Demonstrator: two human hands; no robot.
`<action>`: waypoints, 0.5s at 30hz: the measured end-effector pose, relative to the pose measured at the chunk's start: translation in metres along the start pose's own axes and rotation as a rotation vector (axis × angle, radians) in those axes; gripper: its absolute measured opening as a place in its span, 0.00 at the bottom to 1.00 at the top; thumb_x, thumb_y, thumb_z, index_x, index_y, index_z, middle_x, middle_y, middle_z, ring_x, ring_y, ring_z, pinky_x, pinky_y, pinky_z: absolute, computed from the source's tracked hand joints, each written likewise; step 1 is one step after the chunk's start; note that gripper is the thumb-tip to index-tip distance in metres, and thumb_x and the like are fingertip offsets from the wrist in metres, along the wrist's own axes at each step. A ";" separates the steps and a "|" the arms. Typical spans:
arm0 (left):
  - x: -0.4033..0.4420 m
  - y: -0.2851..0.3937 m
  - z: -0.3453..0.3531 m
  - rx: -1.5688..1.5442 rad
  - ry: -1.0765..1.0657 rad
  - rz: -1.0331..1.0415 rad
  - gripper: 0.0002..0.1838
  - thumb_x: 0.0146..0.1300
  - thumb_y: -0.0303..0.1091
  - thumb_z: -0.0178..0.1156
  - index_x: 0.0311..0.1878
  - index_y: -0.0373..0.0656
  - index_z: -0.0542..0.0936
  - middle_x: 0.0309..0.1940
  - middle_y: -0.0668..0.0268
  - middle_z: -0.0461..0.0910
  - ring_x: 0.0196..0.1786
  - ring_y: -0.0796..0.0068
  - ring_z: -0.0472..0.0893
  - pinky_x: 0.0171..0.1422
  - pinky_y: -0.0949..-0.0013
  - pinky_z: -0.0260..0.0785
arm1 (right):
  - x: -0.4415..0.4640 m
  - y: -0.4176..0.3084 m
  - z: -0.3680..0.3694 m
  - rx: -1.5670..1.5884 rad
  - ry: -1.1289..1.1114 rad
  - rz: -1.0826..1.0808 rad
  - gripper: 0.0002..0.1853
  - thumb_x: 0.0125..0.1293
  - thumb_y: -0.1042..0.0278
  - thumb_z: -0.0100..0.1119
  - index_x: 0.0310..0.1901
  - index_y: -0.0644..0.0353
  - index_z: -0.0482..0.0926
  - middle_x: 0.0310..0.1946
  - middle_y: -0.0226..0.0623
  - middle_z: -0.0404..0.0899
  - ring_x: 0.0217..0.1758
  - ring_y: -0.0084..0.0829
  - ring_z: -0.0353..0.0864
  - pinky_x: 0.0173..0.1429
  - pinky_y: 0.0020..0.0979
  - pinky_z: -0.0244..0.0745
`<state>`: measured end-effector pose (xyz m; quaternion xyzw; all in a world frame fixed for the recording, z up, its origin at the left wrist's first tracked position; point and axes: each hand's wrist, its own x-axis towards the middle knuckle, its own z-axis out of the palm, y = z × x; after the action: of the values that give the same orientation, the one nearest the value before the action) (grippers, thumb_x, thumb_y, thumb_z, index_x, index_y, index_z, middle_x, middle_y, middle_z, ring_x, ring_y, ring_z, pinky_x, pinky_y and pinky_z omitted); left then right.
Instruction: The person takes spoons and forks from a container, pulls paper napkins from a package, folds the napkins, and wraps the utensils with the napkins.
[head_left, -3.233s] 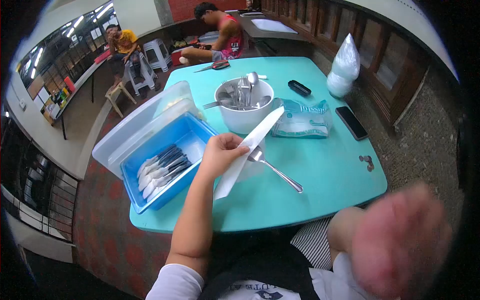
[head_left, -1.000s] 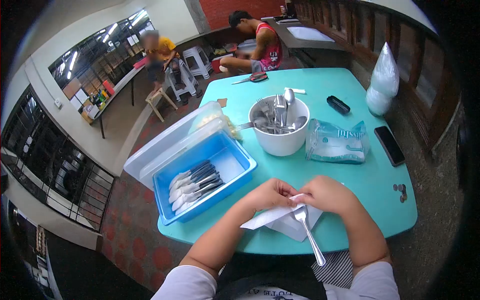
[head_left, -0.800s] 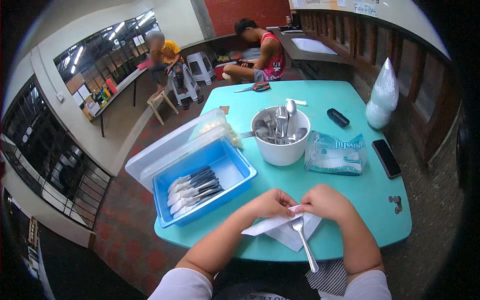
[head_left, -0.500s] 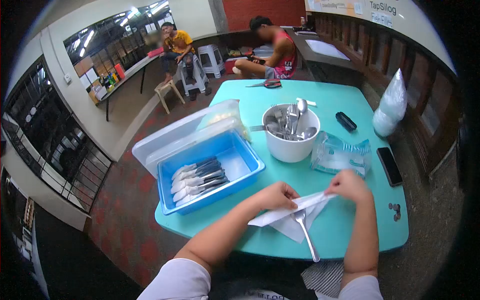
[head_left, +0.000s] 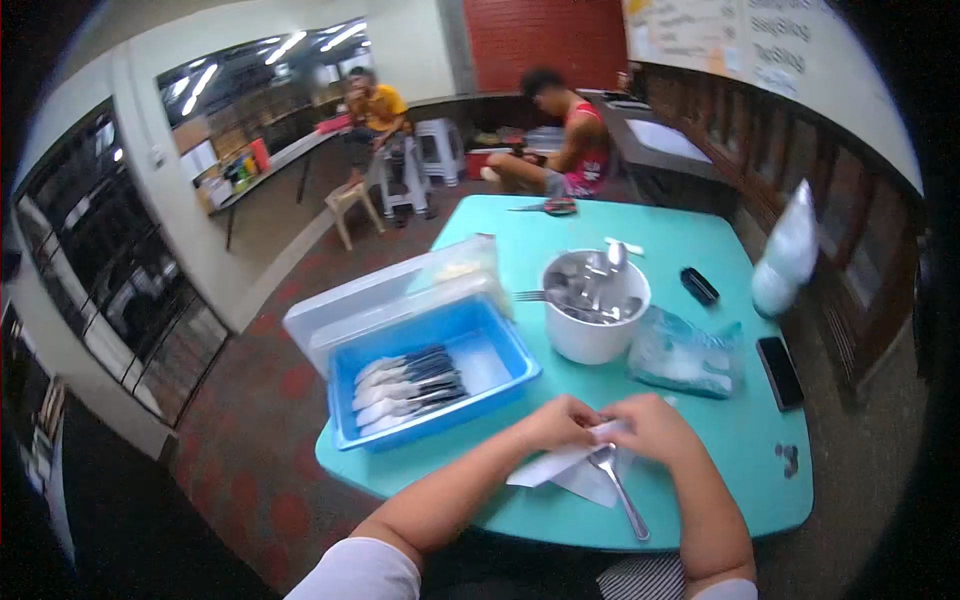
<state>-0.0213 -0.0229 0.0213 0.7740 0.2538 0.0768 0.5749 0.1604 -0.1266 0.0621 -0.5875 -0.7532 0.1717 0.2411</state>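
White tissue point(head_left: 548, 467) on the teal table point(head_left: 680, 230), with a spoon point(head_left: 622, 498) lying on it at the near side. Spoon's just nearside of the fingertips: head tucked up right by them, long axis running from there near and a bit right, handle poking out past the paper. Both hands are about equally close to it. Left hand point(head_left: 562, 424) has thumb and fingers pinched on the tissue; right hand point(head_left: 648, 428) is on it too, but it's blurry, so can't tell if those fingers are clamped.

Only the tissue's folded edge really crowds the spoon's head. Tub point(head_left: 500, 393) of wrapped cutlery point(head_left: 405, 387) sits left, bowl point(head_left: 592, 343) and pack point(head_left: 690, 360) just beyond the hands, phone point(head_left: 780, 373) and coins point(head_left: 788, 460) off right.
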 end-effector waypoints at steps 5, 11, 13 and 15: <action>0.005 -0.004 0.008 -0.069 -0.022 -0.012 0.13 0.53 0.27 0.69 0.42 0.34 0.84 0.31 0.66 0.84 0.32 0.82 0.78 0.38 0.74 0.72 | -0.003 0.004 0.002 -0.120 -0.022 0.053 0.13 0.51 0.57 0.67 0.32 0.57 0.85 0.30 0.41 0.82 0.35 0.42 0.81 0.47 0.42 0.71; -0.001 0.004 0.013 -0.038 0.138 -0.026 0.12 0.54 0.28 0.68 0.41 0.35 0.85 0.30 0.64 0.84 0.31 0.80 0.79 0.37 0.72 0.72 | -0.001 -0.021 0.000 -0.325 0.151 -0.033 0.11 0.49 0.60 0.69 0.24 0.58 0.81 0.22 0.36 0.79 0.28 0.39 0.78 0.35 0.38 0.68; -0.010 0.020 0.013 0.010 0.204 -0.017 0.12 0.54 0.28 0.67 0.42 0.36 0.84 0.29 0.63 0.84 0.31 0.80 0.79 0.37 0.71 0.72 | -0.002 -0.027 0.001 -0.388 0.184 -0.067 0.09 0.51 0.61 0.67 0.23 0.56 0.80 0.21 0.35 0.77 0.28 0.37 0.78 0.36 0.39 0.66; -0.005 0.010 0.016 -0.022 0.250 0.021 0.11 0.54 0.28 0.66 0.42 0.37 0.85 0.27 0.64 0.83 0.29 0.80 0.78 0.36 0.72 0.72 | -0.004 -0.032 0.003 -0.456 0.210 -0.098 0.08 0.53 0.62 0.63 0.23 0.54 0.78 0.21 0.33 0.75 0.29 0.36 0.77 0.37 0.40 0.65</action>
<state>-0.0160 -0.0408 0.0258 0.7547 0.3146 0.1814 0.5465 0.1333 -0.1385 0.0761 -0.6041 -0.7707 -0.0765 0.1876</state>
